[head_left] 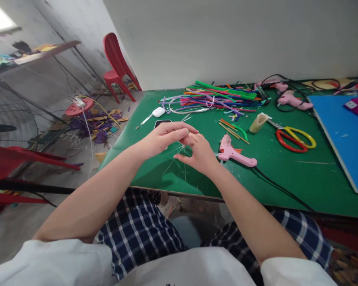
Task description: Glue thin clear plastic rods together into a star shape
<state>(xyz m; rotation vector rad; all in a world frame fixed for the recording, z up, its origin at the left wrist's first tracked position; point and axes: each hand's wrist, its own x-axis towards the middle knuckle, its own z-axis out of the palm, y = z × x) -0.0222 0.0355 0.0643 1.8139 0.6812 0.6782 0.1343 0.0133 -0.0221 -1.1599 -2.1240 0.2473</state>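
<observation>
Close together over the near part of the green table, my left hand (165, 138) and my right hand (199, 151) meet at the fingertips. A bunch of thin pale strands (183, 147) fans out below them, its centre between the thumb and fingers of my right hand. My left thumb and fingers are bent together above this spot; what they pinch is hidden. A pink glue gun (237, 155) lies just right of my right hand, its black cord running toward the table's front edge. Behind my left hand, a dark-faced device (162, 123) is partly covered.
Coloured pipe cleaners (220, 97) are heaped at the back, with a white case (159, 112) nearby. Right of the glue gun are a tan cup-like piece (259, 122), red-and-yellow-handled scissors (295, 138) and a blue board (340, 135). More pink glue guns (294, 100) lie behind.
</observation>
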